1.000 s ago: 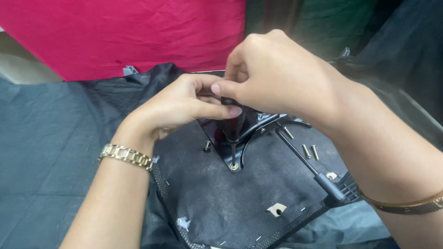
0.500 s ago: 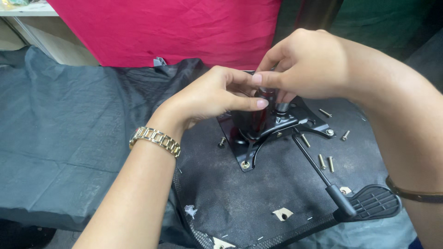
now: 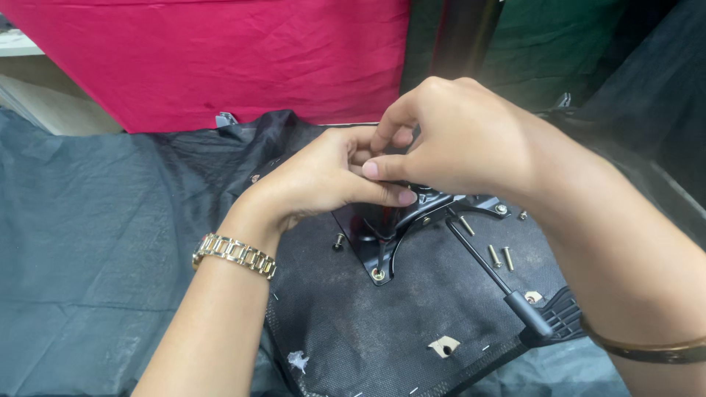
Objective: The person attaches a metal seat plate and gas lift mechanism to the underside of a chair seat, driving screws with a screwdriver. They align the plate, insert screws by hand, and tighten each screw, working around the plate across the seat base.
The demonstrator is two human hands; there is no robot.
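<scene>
Black metal chair plate (image 3: pixel 382 242) sits on the upturned seat base (image 3: pixel 412 323); both hands pinch closed over its top, right hand (image 3: pixel 456 140) just above left hand (image 3: pixel 323 180), pinched part hidden, lever (image 3: pixel 489 272) running toward lower right.

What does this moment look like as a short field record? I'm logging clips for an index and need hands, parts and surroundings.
left hand: on top of the black metal plate, thumb pressed to the right hand
right hand: over the same spot, fingers curled; what they pinch is hidden
black metal plate: lies on the dark seat underside
lever: thin rod running to a black handle
loose screws: beside the rod
wrists: gold bracelet on the left, thin bangle on the right
backdrop: red cloth
</scene>
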